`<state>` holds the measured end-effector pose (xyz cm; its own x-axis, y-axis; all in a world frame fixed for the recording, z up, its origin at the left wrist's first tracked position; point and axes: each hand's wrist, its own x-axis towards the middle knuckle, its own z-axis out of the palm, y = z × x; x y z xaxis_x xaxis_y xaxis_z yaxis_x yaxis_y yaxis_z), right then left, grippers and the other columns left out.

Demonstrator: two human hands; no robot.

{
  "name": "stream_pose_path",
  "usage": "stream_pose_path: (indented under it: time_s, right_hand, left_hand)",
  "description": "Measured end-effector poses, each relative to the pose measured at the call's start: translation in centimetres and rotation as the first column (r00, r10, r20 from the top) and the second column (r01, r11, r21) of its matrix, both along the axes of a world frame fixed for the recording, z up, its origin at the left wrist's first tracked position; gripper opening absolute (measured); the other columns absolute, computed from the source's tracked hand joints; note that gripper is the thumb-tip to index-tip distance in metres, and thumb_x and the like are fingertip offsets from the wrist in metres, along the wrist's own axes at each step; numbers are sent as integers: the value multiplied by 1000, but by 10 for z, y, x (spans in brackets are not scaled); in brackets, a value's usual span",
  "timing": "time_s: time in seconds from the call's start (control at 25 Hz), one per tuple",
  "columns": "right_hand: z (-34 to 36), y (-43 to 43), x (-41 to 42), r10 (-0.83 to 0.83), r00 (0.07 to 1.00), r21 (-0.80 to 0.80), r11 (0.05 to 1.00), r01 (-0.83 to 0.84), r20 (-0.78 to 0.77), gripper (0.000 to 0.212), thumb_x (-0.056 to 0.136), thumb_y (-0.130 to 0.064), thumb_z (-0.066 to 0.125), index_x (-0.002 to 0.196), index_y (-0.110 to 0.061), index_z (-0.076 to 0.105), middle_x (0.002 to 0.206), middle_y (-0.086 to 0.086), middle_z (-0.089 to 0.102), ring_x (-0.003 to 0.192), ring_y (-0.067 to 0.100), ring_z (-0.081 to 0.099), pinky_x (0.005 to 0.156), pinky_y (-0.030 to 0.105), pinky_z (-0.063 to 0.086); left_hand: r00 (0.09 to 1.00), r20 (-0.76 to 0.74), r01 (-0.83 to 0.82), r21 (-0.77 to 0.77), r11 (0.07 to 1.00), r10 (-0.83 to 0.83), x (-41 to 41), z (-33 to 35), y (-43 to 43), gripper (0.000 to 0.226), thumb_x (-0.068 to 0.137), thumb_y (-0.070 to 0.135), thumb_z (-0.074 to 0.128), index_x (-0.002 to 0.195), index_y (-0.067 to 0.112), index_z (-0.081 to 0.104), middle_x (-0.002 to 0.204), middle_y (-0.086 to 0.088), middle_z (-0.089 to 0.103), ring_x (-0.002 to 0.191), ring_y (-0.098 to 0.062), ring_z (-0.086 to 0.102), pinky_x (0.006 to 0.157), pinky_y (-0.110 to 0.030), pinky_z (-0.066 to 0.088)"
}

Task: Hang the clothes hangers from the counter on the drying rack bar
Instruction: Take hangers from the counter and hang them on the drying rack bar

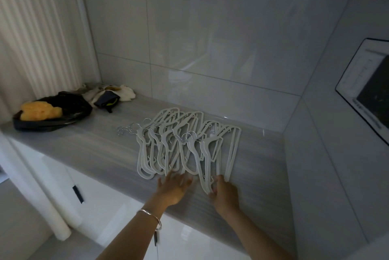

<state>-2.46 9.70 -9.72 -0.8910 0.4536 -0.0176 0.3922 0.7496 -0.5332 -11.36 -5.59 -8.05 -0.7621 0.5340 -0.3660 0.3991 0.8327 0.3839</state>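
- The hangers (181, 146) are laid in an overlapping row on the tabletop (94, 150), with the near ends towards the person. None is seen lifted.
- The step in hand is judged to be the gathering of the hangers for pickup.
- The left hand (174, 188) is held flat, with fingers extended onto the near ends of the middle hangers.
- The right hand (226, 194) is curled round the near ends of the rightmost hangers.
- The drying rack bar is not shown. A firm bundled grip is called for next, followed by a carry to the bar.

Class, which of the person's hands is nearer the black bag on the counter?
Left. The left hand lies right of the black bag, by the hangers; the right hand is farther right.
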Motion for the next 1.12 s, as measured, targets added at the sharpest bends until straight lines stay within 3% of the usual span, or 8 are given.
stream_pose_path:
  time_s: [0.12,0.2,0.32,0.56,0.72,0.88,0.96,1.12]
  right_hand:
    - [7,2,9,51,996,-57,997,-47,78,33,87,-22,59,115,-11,46,91,0,58,99,24,62,86,29,46]
    - [13,0,12,94,986,-45,995,-89,134,10,87,-28,59,87,-18,57,81,-1,62,89,20,61,83,29,46]
    - [12,-3,14,110,983,-92,991,-98,144,44,83,-28,61,48,-18,35,50,-3,39,61,15,47,62,27,39]
    - [7,6,12,-196,967,-256,955,150,-165,26,81,-20,67,62,-4,58,63,11,61,62,16,52,60,33,44]
    - [31,12,10,-270,894,-387,914,121,-358,16,84,-18,66,76,-4,66,74,12,65,70,20,57,65,33,47]
    - [85,2,9,-155,809,-378,922,-89,-568,11,92,-24,55,88,-20,65,81,0,64,75,13,58,66,20,44]
    - [116,-6,7,-227,714,-452,881,-140,-663,18,95,-25,48,92,-16,64,86,-1,64,79,7,59,71,14,45]
    - [164,-34,7,-500,615,-781,512,-358,-610,28,99,-20,39,83,-15,62,80,1,67,80,14,64,81,26,51]
  left_hand:
    - [1000,-2,-3,19,1000,3,9,6,5,58,97,54,15,149,29,12,159,1,10,146,-25,-6,117,-51,-2]
    - [1000,-15,-26,26,999,26,12,4,8,61,96,56,15,150,27,11,159,0,9,146,-26,-3,117,-51,0]
    - [998,-47,41,52,998,-39,17,-5,13,56,98,51,14,150,30,10,159,5,8,147,-24,0,118,-49,3]
    - [990,-73,132,136,982,-123,25,-16,22,49,100,44,11,146,30,25,152,4,30,143,-22,20,116,-48,12]
    - [999,-32,26,307,951,-18,12,-7,17,59,97,54,16,145,25,31,150,-2,36,140,-22,28,115,-43,20]
    - [980,143,-200,656,728,140,11,55,15,60,98,51,21,147,18,25,153,0,28,142,-17,24,110,-22,15]
    - [941,276,-336,722,605,194,8,93,10,61,97,53,23,149,21,18,155,1,22,143,-19,22,112,-27,17]
    - [876,454,-483,829,282,164,12,157,-19,59,92,59,30,137,21,39,143,-3,45,119,-23,54,104,-39,41]
